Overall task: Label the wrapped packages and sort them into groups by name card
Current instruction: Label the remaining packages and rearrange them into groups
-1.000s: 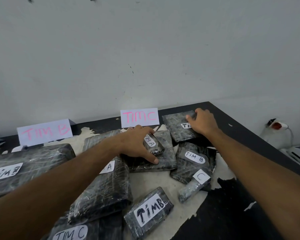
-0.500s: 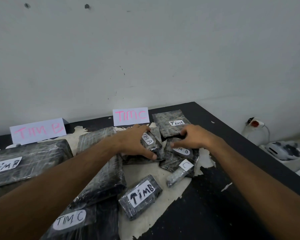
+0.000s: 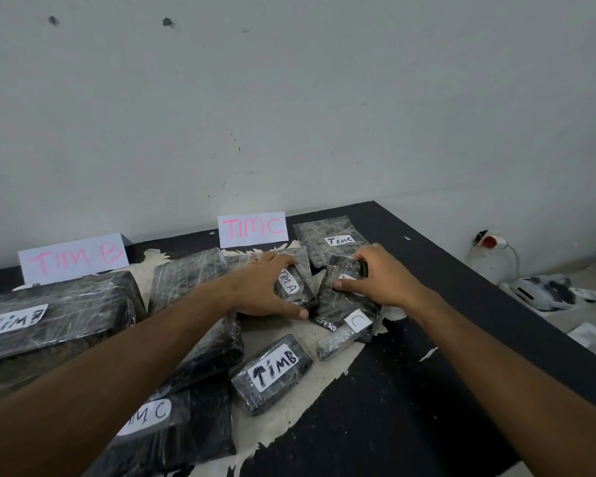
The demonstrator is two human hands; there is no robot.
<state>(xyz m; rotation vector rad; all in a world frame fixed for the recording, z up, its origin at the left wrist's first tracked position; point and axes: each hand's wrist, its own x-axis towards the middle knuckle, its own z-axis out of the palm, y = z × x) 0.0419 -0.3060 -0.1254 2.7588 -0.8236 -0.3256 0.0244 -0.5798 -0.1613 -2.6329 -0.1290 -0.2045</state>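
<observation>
Sorting partly done, labelling looks finished on every package whose top shows. TIM C card (image 3: 252, 228) and TIM B card (image 3: 73, 258) stand against the wall. One TIM C package (image 3: 327, 239) lies just right of its card; a large TIM B package (image 3: 49, 313) sits below its card. Those two read as placed.

Left to sort, by my reckoning: small TIM B package (image 3: 272, 372) mid-table, a tube (image 3: 341, 335) tagged C, a TIM C package (image 3: 172, 428) at the near edge, plus the pile under the hands. No A card in view.

Left hand (image 3: 262, 287) spread flat over the TIM A package (image 3: 295, 287), thumb at its near edge, fingers across the far end; pressing or starting to clasp, not lifted. Right hand (image 3: 375, 280) curled around the top of the package beside it (image 3: 338, 301), thumb on its face over the label, so its name is unreadable. That package tilts, resting on the C tube
</observation>
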